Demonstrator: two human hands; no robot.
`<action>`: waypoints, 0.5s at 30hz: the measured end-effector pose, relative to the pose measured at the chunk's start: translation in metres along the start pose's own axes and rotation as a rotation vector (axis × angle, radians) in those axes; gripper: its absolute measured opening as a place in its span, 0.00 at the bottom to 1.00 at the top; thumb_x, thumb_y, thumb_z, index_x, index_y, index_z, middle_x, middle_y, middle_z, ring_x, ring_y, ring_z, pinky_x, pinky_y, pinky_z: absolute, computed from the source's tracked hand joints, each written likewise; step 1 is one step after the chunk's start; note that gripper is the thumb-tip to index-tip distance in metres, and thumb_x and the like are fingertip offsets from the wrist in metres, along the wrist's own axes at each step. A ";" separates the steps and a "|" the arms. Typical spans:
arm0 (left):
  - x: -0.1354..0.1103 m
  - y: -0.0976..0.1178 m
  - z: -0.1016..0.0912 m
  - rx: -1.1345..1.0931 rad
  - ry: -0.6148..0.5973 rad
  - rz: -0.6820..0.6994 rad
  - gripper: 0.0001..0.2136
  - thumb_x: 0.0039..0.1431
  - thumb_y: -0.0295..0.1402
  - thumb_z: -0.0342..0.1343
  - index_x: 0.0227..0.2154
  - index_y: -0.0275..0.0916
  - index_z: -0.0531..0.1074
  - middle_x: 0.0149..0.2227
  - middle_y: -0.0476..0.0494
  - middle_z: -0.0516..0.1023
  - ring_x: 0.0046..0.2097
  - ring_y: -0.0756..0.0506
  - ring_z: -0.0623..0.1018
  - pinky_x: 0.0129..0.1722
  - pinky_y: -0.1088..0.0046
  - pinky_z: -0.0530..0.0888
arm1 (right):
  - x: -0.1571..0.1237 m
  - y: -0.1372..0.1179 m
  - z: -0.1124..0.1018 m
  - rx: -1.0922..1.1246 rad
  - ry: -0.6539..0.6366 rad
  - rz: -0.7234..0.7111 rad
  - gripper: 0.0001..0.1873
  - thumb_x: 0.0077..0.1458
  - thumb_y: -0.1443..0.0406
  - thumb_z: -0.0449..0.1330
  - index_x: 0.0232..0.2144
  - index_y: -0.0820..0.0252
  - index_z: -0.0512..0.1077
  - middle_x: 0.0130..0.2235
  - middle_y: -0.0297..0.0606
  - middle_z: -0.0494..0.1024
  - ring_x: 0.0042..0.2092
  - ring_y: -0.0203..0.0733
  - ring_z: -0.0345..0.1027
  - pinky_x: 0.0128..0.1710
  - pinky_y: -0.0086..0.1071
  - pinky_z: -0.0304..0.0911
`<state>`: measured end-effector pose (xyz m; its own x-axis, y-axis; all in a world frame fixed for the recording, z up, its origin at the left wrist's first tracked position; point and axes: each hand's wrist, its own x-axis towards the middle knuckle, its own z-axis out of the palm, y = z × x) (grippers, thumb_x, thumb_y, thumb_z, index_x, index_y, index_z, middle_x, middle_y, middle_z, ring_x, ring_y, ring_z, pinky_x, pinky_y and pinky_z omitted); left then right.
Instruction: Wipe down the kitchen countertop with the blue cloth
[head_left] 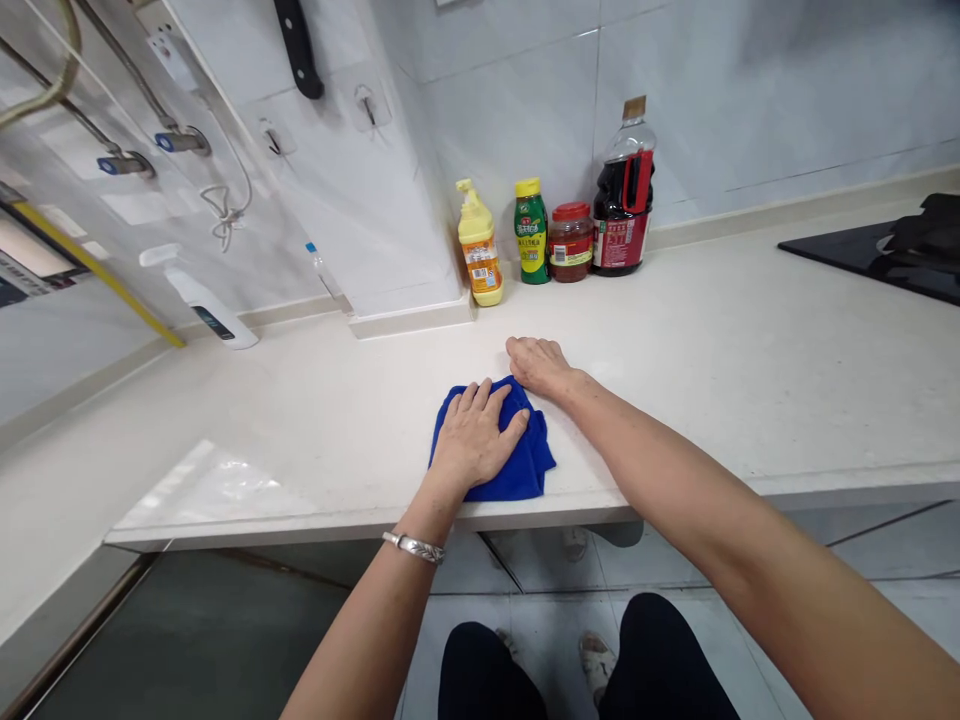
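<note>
Two hands: both flat, holding nothing.
Left hand (476, 435): lies on the blue cloth (519, 472).
Right hand (540, 365): on the counter (712, 370), touching the cloth's far edge.
Cloth: near the counter's front edge.
Bottles (622, 205): in a row, far back by the wall (750, 100).

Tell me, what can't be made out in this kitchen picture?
Head view:
Blue cloth: its middle is hidden under the left hand, its far corner under the right hand.
Black handle on the wall: the rest is cut off by the top edge.
Yellow bottle: label print too small to read.
Black hob: cut off by the right edge.
</note>
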<state>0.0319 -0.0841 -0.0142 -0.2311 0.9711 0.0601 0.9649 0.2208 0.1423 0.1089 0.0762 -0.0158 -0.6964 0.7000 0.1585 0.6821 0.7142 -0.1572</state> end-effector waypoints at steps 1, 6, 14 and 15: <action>0.001 -0.001 0.000 -0.003 0.000 0.006 0.31 0.70 0.53 0.39 0.68 0.42 0.60 0.73 0.39 0.55 0.74 0.36 0.52 0.72 0.52 0.50 | 0.000 0.000 0.000 -0.003 -0.001 -0.001 0.21 0.65 0.69 0.47 0.57 0.63 0.68 0.56 0.55 0.75 0.57 0.56 0.70 0.55 0.45 0.62; 0.013 -0.004 -0.001 -0.031 0.015 0.063 0.30 0.70 0.53 0.39 0.67 0.42 0.61 0.72 0.38 0.58 0.73 0.36 0.55 0.72 0.52 0.52 | 0.000 0.001 0.001 -0.027 0.000 0.001 0.21 0.65 0.68 0.48 0.57 0.63 0.67 0.55 0.55 0.75 0.57 0.56 0.70 0.54 0.45 0.62; 0.030 -0.010 -0.003 -0.085 0.008 0.086 0.29 0.68 0.53 0.41 0.63 0.41 0.65 0.70 0.39 0.60 0.72 0.36 0.57 0.72 0.54 0.52 | 0.004 0.002 0.002 -0.022 -0.009 0.029 0.21 0.66 0.67 0.47 0.58 0.62 0.66 0.54 0.55 0.76 0.57 0.55 0.69 0.55 0.45 0.61; 0.031 -0.010 -0.003 -0.091 0.010 0.093 0.28 0.68 0.53 0.42 0.62 0.41 0.65 0.70 0.40 0.61 0.72 0.36 0.57 0.72 0.55 0.53 | 0.004 0.002 0.003 -0.024 -0.003 0.027 0.21 0.66 0.67 0.47 0.58 0.62 0.66 0.54 0.55 0.76 0.57 0.56 0.70 0.55 0.46 0.61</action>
<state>0.0147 -0.0564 -0.0106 -0.1428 0.9859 0.0873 0.9671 0.1202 0.2243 0.1069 0.0803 -0.0179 -0.6786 0.7188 0.1515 0.7055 0.6951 -0.1379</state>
